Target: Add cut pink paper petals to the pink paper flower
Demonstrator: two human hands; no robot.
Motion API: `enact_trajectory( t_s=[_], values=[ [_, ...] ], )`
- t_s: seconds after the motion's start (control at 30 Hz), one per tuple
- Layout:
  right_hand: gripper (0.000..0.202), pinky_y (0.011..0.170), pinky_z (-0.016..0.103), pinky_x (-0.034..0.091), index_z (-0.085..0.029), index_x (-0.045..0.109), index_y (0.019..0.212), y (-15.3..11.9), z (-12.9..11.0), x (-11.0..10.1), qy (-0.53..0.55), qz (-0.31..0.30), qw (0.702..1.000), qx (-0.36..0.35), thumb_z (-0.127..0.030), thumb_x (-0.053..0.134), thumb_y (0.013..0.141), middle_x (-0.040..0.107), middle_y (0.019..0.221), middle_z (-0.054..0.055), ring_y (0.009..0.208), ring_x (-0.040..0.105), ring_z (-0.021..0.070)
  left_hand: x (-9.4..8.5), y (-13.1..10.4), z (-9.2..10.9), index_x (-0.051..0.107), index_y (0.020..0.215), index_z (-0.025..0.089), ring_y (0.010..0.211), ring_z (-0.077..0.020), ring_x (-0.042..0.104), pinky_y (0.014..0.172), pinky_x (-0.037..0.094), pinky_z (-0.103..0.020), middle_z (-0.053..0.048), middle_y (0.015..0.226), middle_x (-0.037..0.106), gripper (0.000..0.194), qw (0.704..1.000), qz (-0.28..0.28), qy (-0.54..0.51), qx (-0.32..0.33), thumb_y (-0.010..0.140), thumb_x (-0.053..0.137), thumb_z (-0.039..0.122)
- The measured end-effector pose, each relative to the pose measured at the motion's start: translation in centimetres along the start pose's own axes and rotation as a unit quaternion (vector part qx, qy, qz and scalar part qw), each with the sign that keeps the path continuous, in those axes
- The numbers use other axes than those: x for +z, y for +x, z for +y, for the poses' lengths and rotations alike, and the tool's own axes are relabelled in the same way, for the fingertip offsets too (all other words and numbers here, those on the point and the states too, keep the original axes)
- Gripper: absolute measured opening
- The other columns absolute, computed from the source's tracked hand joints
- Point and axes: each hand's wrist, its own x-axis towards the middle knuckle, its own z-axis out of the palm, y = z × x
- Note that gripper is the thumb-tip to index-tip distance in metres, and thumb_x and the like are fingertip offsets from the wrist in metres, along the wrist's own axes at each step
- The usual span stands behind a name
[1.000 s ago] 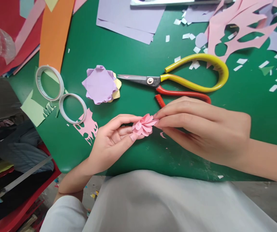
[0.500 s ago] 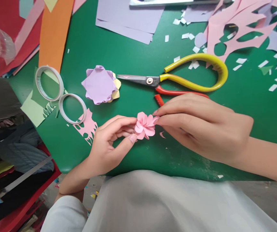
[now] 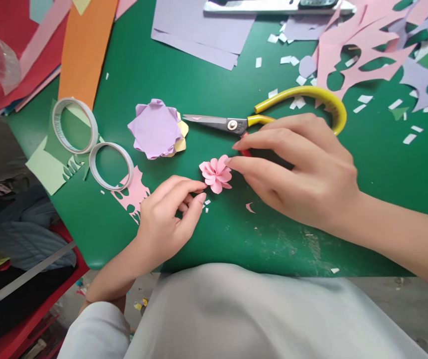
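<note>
A small pink paper flower point(image 3: 216, 175) with layered petals rests on the green table between my hands. My left hand point(image 3: 171, 214) is half curled at its lower left, the index fingertip at a petal's edge and the thumb slightly apart. At the upper right petal is a fingertip of my right hand point(image 3: 299, 174), whose visible fingers are spread; its thumb is mostly hidden. Partly under the right hand lie scissors point(image 3: 232, 124) with yellow and red handles. A purple folded paper piece point(image 3: 156, 129) with yellow paper points point(image 3: 182, 137) sits left of the blades.
Two tape rolls point(image 3: 94, 124) lie at left, near green paper point(image 3: 45, 167) and a pink paper scrap point(image 3: 133, 192). Purple sheets point(image 3: 199, 35), a white-handled cutter point(image 3: 251, 7) and pink cut-out scraps point(image 3: 366, 55) occupy the far side. White paper bits point(image 3: 365, 98) are scattered at right.
The pink flower has moved slightly away from me and been let go by my left fingers. My right fingers have spread and shifted farther over the scissors' handles.
</note>
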Motion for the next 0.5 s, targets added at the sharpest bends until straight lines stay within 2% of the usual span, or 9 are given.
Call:
enact_trajectory(
  t_s=[0.13, 0.23, 0.33, 0.5],
  values=[
    [0.008, 0.070, 0.035, 0.050, -0.022, 0.068, 0.093, 0.09, -0.21, -0.35, 0.016, 0.024, 0.999, -0.018, -0.016, 0.063, 0.090, 0.069, 0.093, 0.004, 0.086, 0.062, 0.0201, 0.01, 0.04, -0.15, 0.070, 0.093, 0.015, 0.059, -0.0054, 0.059, 0.052, 0.050, -0.015, -0.001, 0.082, 0.070, 0.009, 0.999, 0.030, 0.028, 0.021, 0.093, 0.062, 0.011],
    [0.006, 0.068, 0.035, 0.049, -0.020, 0.069, 0.092, 0.12, -0.43, -0.52, 0.050, 0.029, 0.997, -0.058, -0.018, 0.070, 0.087, 0.069, 0.087, 0.004, 0.081, 0.059, 0.0192, 0.08, 0.10, -0.19, 0.072, 0.094, 0.015, 0.057, -0.0044, 0.055, 0.053, 0.046, -0.016, -0.001, 0.083, 0.071, 0.010, 0.997, 0.036, 0.045, 0.045, 0.092, 0.063, 0.011],
    [0.008, 0.072, 0.034, 0.049, -0.022, 0.069, 0.093, 0.05, -0.55, -0.50, 0.060, 0.017, 0.994, -0.091, -0.021, 0.075, 0.087, 0.071, 0.088, 0.001, 0.083, 0.057, 0.0176, 0.31, 0.05, -0.17, 0.073, 0.099, 0.015, 0.056, -0.0036, 0.054, 0.056, 0.047, -0.016, -0.001, 0.085, 0.073, 0.012, 0.996, 0.029, 0.051, 0.068, 0.093, 0.064, 0.011],
    [0.005, 0.076, 0.034, 0.048, -0.023, 0.067, 0.091, -0.12, -0.53, -0.29, 0.048, 0.004, 0.996, -0.077, -0.019, 0.068, 0.092, 0.072, 0.091, -0.001, 0.089, 0.059, 0.0171, 0.80, -0.37, 0.05, 0.073, 0.105, 0.017, 0.062, -0.0058, 0.062, 0.060, 0.049, -0.019, -0.001, 0.087, 0.074, 0.016, 0.992, 0.010, 0.076, 0.096, 0.095, 0.061, 0.013]
  ],
)
